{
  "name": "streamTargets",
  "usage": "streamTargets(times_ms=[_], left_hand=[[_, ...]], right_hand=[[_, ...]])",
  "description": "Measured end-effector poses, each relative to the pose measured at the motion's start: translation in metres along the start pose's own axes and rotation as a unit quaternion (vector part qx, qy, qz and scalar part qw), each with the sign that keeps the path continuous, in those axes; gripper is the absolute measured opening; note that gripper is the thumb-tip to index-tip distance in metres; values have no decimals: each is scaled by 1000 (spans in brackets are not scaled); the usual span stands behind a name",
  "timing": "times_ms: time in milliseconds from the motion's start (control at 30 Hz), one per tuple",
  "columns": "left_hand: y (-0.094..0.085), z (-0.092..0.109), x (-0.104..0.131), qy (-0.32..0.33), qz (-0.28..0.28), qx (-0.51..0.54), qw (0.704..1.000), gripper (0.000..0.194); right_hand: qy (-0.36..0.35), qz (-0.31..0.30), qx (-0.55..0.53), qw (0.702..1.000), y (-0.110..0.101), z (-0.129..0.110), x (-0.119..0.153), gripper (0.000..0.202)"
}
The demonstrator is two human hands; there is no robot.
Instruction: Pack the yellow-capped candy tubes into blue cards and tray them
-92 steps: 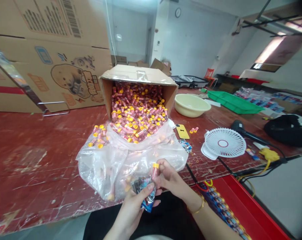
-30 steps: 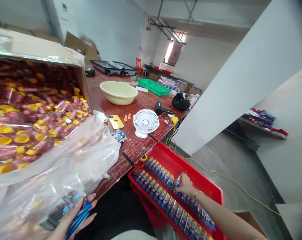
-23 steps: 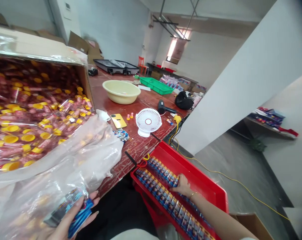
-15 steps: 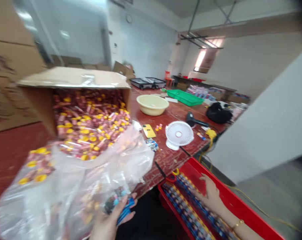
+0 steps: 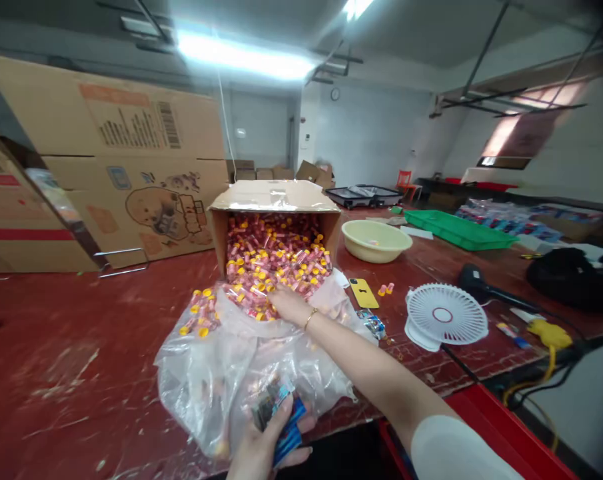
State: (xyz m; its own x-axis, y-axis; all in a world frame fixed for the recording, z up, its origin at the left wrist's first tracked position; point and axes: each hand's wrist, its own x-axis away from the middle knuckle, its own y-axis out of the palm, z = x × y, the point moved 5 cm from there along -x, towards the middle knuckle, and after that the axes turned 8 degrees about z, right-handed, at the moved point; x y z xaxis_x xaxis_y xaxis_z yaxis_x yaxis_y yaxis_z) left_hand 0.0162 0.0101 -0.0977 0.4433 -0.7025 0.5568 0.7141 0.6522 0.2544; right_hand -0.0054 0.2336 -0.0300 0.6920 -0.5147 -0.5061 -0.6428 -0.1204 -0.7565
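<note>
My left hand [image 5: 268, 433] is closed around a stack of blue printed packets [image 5: 287, 430], just above the near edge of a clear plastic bag [image 5: 206, 373]. Forward of it, my right hand [image 5: 288, 305] reaches to the mouth of an open cardboard box [image 5: 276, 195] lying on its side. Small pink tubes with yellow caps [image 5: 281, 257] fill the box and spill onto the bag. My right fingertips are among those tubes, so their grip is hidden. A few more tubes lie on the bag's left part.
On the red table [image 5: 106, 347] stand a cream basin [image 5: 376, 243], a yellow phone [image 5: 364, 293], a white fan [image 5: 444, 317] and a green tray [image 5: 461, 230]. Large cartons [image 5: 146, 167] stand at the left. A red bin [image 5: 501, 427] sits below the table's right edge.
My right hand has left the red bin at lower right and moved to the tubes at the box mouth. My view has turned left. The packets are still in my left hand.
</note>
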Motion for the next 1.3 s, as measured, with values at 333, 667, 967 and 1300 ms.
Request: streamTargets(times_ms=[333,667,967,1300], left_hand=[[-2,-1,-2,23,-33,-30,999,40],[2,-2,1,10,-64,-87,994,43],[8,-6,-5,41,-84,-55,994,38],[11,-4,3,-48,-80,54,994,40]], right_hand=[[108,81,-302,944,-63,-28,103,27],[112,63,-330,935,-86,-54,131,22],[72,-17,-334,940,-92,-63,120,16],[269,-81,-513,811,-48,-50,160,42]])
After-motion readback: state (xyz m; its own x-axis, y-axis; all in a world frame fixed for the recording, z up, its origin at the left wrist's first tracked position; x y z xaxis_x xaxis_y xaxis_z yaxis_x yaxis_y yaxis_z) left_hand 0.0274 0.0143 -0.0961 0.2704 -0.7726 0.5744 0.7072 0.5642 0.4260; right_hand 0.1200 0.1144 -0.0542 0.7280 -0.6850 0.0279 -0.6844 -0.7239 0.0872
